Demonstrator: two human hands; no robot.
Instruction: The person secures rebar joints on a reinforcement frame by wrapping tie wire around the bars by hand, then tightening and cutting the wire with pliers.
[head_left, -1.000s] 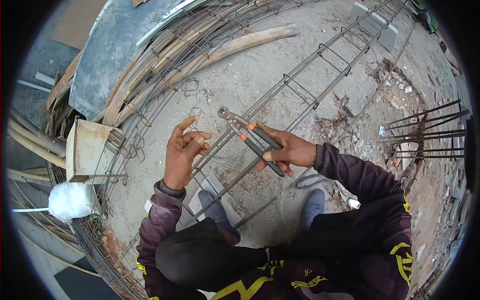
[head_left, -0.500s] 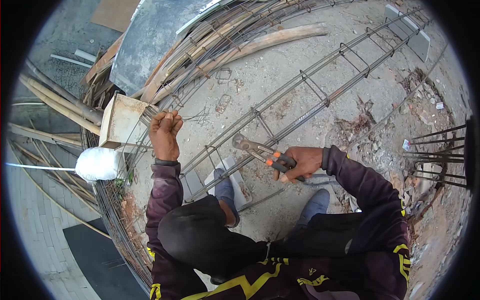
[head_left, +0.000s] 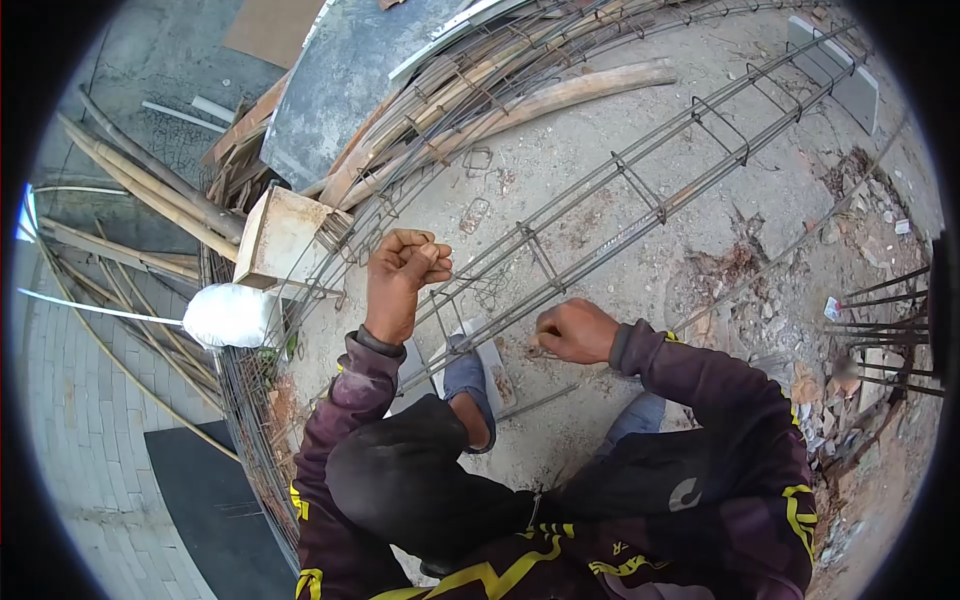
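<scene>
A long rebar cage (head_left: 640,195), made of parallel bars with square stirrups, runs diagonally across the ground in front of me. My left hand (head_left: 402,280) is raised beside its near end, fingers pinched. Thin tie wires (head_left: 490,288) appear to trail from that pinch over the cage. My right hand (head_left: 575,332) hovers just on the near side of the cage, its fingers curled closed. What it holds, if anything, is hidden. No pincers show in either hand. A light block (head_left: 490,375) lies under the cage near my left foot.
A pale wooden box (head_left: 268,240) and a white bundle (head_left: 228,315) stand on the left. Poles and timber (head_left: 600,80) lie beyond the cage. Upright rebar ends (head_left: 885,325) jut out on the right among rubble. A slab (head_left: 840,75) props the cage's far end.
The pincers have gone from my right hand and are not recognisable now. My left hand has moved right, closer to the cage, and the thin wires moved with it. The view has shifted slightly.
</scene>
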